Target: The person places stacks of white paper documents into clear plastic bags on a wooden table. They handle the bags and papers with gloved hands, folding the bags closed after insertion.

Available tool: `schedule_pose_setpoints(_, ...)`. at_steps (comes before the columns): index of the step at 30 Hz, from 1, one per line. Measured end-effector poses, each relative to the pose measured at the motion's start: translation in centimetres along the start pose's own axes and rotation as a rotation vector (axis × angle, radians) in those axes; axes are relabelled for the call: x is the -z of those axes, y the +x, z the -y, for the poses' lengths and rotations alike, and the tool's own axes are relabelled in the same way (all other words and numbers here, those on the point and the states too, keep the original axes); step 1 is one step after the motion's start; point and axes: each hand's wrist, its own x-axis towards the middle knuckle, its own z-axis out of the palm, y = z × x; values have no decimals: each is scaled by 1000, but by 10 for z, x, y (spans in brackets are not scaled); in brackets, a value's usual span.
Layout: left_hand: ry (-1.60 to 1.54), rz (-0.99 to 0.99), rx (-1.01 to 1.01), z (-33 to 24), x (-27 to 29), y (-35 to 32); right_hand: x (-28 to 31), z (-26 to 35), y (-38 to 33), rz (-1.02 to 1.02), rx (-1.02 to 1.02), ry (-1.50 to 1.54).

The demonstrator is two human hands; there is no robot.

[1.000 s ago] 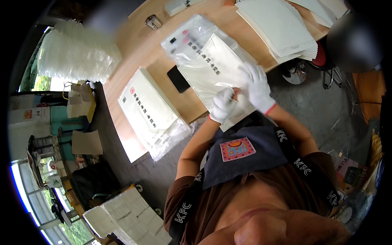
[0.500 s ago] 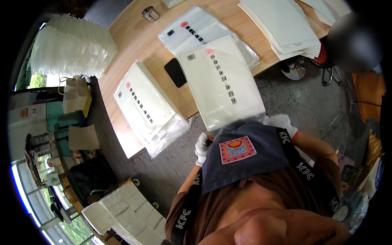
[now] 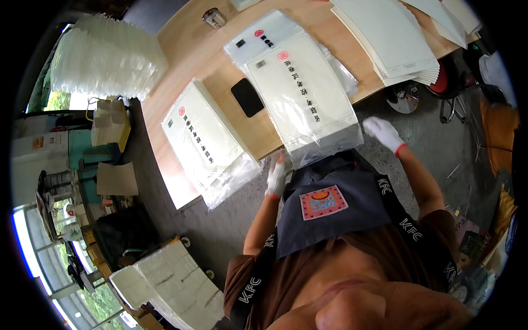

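A thick white paper packet in a clear plastic bag (image 3: 305, 93) lies over the table's near edge, its loose plastic end reaching toward my apron. My left hand (image 3: 276, 175), in a white glove with bare fingertips, is beside the packet's near left corner, fingers pointing up and apart from any held thing. To the right of the packet, my white-gloved right hand (image 3: 383, 133) with a red cuff stands off in the air, fingers stretched out. Under the packet are flat clear printed bags (image 3: 264, 38). A second bagged packet (image 3: 206, 132) lies to the left.
A black phone (image 3: 247, 98) lies between the two packets on the wooden table (image 3: 176, 63). Farther off are a metal cup (image 3: 214, 18) and a tall pile of clear plastic (image 3: 110, 58). Large pale sheets (image 3: 388, 41) are stacked at the right.
The bagged packet has settled flatter, its thick near end now showing. My right hand has come away from its near right corner. My left hand has shifted slightly up and right.
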Motion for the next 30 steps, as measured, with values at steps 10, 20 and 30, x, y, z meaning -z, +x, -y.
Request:
schedule_pose_setpoints(10, -8, -63, -691, -69, 117, -21, -140, 109, 67, 536, -88, 322)
schedule_pose_setpoints(20, 1586, -888, -75, -151, 197, -55, -317, 202, 94, 620, 9, 252)
schedule_pose_setpoints(30, 1296, -483, -1121, -176, 23, -1, -229, 93, 35, 718, -98, 373)
